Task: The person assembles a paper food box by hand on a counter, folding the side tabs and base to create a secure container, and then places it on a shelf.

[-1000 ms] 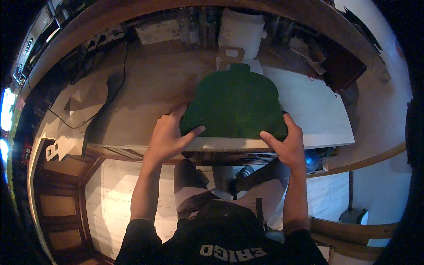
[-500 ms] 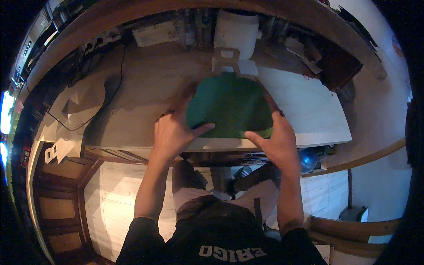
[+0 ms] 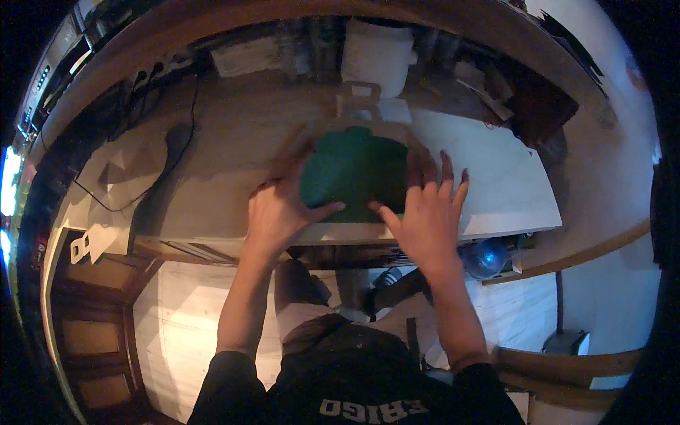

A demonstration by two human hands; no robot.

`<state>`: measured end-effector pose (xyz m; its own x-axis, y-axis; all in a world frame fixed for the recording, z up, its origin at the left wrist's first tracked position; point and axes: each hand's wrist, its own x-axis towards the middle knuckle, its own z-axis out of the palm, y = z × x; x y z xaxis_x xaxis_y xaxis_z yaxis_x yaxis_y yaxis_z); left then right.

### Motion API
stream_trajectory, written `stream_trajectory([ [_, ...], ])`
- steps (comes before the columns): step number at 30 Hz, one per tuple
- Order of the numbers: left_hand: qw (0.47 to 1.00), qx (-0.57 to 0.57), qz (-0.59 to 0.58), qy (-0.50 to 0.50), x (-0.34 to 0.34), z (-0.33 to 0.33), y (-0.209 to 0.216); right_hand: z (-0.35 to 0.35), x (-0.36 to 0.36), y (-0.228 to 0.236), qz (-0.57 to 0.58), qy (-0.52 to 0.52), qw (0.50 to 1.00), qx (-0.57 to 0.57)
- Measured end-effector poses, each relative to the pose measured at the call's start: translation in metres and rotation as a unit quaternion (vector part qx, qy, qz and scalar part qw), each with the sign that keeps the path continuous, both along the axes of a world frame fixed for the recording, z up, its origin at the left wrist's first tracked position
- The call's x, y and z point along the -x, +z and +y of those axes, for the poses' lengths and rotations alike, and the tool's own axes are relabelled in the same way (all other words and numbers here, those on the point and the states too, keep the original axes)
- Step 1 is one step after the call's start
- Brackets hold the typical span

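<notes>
A rounded dark green piece (image 3: 354,170) with a small tab at its top stands out near the front edge of the desk (image 3: 496,180). My left hand (image 3: 275,212) holds it at the left side, thumb over the lower front edge and the other fingers in shadow along its side. My right hand (image 3: 427,216) rests across its right side, thumb on the lower edge and fingers spread, some reaching past it over the pale surface. That hand covers the piece's right edge. I cannot tell its material.
Behind the green piece stands a white container (image 3: 377,57) with a pale handle-shaped cutout (image 3: 360,92) before it. A pale angular sheet (image 3: 117,166) and a black cable (image 3: 185,142) lie left. Papers (image 3: 482,85) sit back right. A shiny blue ball-like object (image 3: 486,258) is below the desk edge.
My right hand has shifted left over the green piece and its fingers have spread. Less of the piece's right side shows, and its top sits slightly lower. My left hand has barely moved.
</notes>
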<state>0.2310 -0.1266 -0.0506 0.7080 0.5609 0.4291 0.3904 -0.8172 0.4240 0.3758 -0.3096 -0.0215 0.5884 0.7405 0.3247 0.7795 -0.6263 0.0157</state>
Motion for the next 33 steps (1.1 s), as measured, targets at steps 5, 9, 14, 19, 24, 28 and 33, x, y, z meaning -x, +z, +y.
stream_trajectory([
  [5, 0.997, 0.037, 0.071, 0.016, -0.004, -0.009, 0.009, -0.007, 0.062, -0.043, 0.010, 0.161, 0.985, -0.062],
  [9, 0.998, 0.001, 0.063, 0.001, -0.005, -0.002, -0.002, -0.019, 0.068, -0.045, 0.094, 0.170, 0.977, -0.087],
  [14, 0.996, 0.050, 0.065, 0.017, -0.001, -0.005, 0.007, -0.053, 0.038, -0.043, 0.080, 0.139, 0.985, -0.066],
  [19, 0.996, 0.057, 0.062, 0.015, -0.003, -0.007, 0.008, -0.070, 0.029, -0.044, 0.062, 0.110, 0.990, -0.069],
  [24, 0.997, 0.066, -0.024, 0.015, 0.011, -0.003, -0.006, -0.070, 0.039, -0.042, 0.125, 0.135, 0.978, -0.102],
  [28, 0.988, 0.089, -0.116, -0.056, 0.036, -0.054, -0.017, -0.101, 0.051, -0.055, 0.239, 0.134, 0.929, -0.247],
  [33, 0.959, 0.035, 0.044, -0.279, 0.048, -0.123, 0.015, -0.112, 0.054, -0.072, 0.499, 0.168, 0.697, -0.487],
])
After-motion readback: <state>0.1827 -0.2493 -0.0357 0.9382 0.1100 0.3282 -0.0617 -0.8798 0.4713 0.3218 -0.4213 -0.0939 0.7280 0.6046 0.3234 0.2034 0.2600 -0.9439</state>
